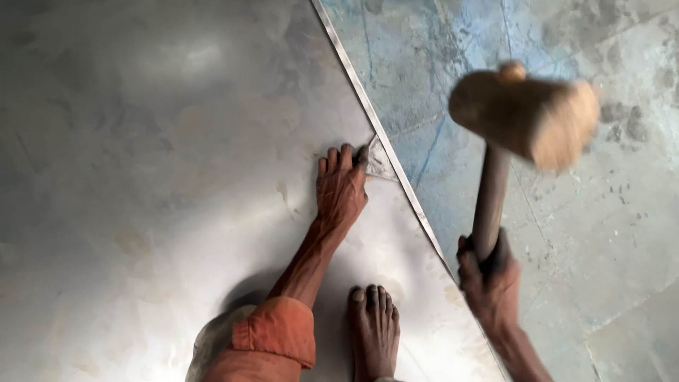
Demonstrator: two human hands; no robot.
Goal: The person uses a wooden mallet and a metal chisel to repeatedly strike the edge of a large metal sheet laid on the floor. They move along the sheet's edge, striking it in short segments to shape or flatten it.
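Two hands work: our left hand (340, 185) presses flat, fingers spread, on the sheet (177, 177); our right hand (488, 272), at 4 o'clock, clenches the raised mallet (523, 117). Edge partly folded.

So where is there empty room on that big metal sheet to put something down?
The metal sheet is bare all across its left and upper part, away from the left hand. It is crowded near the folded edge, where the foot, the right hand and the raised wooden mallet are.

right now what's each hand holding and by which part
Right hand grips a wooden mallet by the handle's lower end. Left hand holds nothing; it presses flat on the metal sheet.
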